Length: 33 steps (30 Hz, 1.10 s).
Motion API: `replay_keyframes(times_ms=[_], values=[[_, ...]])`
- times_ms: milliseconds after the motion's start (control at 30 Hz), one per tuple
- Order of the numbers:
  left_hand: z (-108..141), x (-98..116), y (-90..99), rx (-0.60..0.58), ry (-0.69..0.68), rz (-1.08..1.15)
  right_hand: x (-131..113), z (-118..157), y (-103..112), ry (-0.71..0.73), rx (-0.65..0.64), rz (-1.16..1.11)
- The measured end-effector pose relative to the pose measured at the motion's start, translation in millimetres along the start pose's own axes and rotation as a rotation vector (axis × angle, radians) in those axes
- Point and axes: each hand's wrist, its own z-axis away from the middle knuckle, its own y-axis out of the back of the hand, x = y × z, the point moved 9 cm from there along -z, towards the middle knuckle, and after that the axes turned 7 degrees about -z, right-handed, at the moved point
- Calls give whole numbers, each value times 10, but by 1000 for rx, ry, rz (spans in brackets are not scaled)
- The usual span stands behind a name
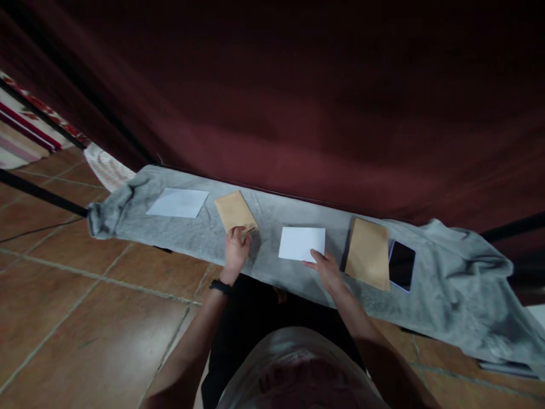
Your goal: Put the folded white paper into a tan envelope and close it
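My left hand [237,247] is at the near end of a small brown envelope [235,210], its fingers closed on the envelope's opening edge, where a dark slit shows. A folded white paper [300,241] lies to the right, and my right hand [322,266] grips its lower right corner, thumb on top and fingers at the edge. The envelope and the paper are apart, with grey cloth between them.
Grey cloth [281,213] covers the long narrow surface. A white sheet [179,203] lies at the left. On the right are a stack of brown envelopes [367,253] and a phone [402,266]. A dark red curtain [298,165] hangs behind.
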Motion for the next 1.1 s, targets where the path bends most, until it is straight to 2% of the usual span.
replay_keyframes(times_ms=[100, 233, 300, 400, 500, 567, 633, 700, 800, 867, 1000, 1100], values=[[-97, -311, -4, -32, -23, -93, 247, -39, 157, -64, 35, 97], [-116, -291, -91, -160, -176, -370, 429, -42, 264, -93, 60, 171], [-101, -206, -118, -202, -237, -486, 434, -55, 292, -71, 62, 218], [7, -9, -142, -234, -299, -535, 351, -66, 385, -18, 96, 382], [292, 274, -231, -275, -364, -562, 37, 7, 470, 195, 184, 660], [546, 494, -329, -314, -410, -576, -211, 117, 371, 397, 203, 893], [778, 712, -417, -342, -436, -574, -295, 185, 174, 475, 139, 983], [962, 945, -487, -351, -483, -555, -192, 154, -32, 370, 21, 836], [1143, 1245, -568, -349, -554, -505, 187, 44, -361, 38, -161, 412], [1224, 1359, -624, -357, -589, -469, 307, -9, -502, -36, -186, 220], [1320, 1376, -687, -390, -685, -336, 334, -48, -474, -51, -135, 149], [1262, 1284, -589, -335, -813, -232, 310, 9, -434, -124, -210, 82]])
